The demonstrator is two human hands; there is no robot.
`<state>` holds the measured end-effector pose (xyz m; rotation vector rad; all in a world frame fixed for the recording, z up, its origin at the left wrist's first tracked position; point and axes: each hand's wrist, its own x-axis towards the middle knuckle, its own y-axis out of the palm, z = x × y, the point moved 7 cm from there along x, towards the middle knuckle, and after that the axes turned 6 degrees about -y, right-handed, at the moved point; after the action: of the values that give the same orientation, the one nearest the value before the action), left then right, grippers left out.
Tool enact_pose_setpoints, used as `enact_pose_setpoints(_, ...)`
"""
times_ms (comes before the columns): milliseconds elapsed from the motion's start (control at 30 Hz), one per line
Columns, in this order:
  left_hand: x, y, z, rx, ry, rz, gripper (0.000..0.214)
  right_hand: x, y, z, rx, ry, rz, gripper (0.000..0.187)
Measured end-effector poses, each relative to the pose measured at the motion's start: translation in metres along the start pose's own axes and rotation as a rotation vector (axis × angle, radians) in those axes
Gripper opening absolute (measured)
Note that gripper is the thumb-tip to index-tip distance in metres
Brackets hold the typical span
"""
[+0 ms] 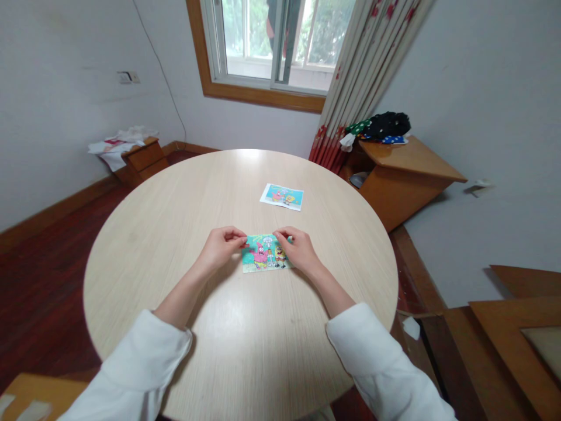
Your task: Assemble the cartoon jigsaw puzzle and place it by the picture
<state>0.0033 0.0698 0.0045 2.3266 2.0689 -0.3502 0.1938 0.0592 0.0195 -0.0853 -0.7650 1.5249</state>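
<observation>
A small cartoon picture card point(265, 258), showing a pink starfish and a yellow sponge figure on a turquoise ground, is at the middle of the round table. My left hand point(223, 244) pinches its upper left corner between thumb and fingers. At the upper right edge, my right hand point(295, 245) grips it with the thumb on top and partly covers that side. Whether the card rests flat or is slightly raised is hard to tell. Beyond my hands lies a creased paper sheet point(283, 197) with a similar cartoon print and a white margin.
The pale round table point(144, 251) fills the middle of the view. A wooden cabinet point(407, 175) with a pile of cloth point(385, 127) on it stands back right. Back left is a small wooden stand point(142, 158) with papers. A curtain point(355, 76) hangs beside the window.
</observation>
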Motion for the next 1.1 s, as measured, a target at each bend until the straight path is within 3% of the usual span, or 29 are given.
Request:
enact_pose_setpoints(200,-0.007,0.022,0.003,-0.111,0.023,0.002,0.040,-0.007,0.024,0.013,0.107,-0.037,0.114,0.019)
enact_pose_setpoints(600,-0.010,0.030,0.002,-0.157,0.033,0.046,0.044,-0.005,0.025,0.003,0.336,0.056,0.108,0.018)
enact_pose_setpoints(700,-0.010,0.030,0.003,-0.128,0.038,0.041,0.039,-0.002,0.017,-0.008,0.355,0.093,0.052,0.020)
enact_pose_setpoints(833,-0.015,0.032,-0.005,0.116,0.157,0.037,0.022,0.005,-0.015,-0.034,0.274,0.135,-0.106,0.021)
enact_pose_setpoints(933,-0.025,0.043,-0.011,0.369,0.302,0.106,0.019,0.009,-0.040,-0.054,0.194,0.164,-0.182,0.019)
enact_pose_setpoints(1100,-0.040,0.065,-0.010,0.681,0.496,0.303,0.031,0.010,-0.050,-0.072,0.110,0.216,-0.177,0.018)
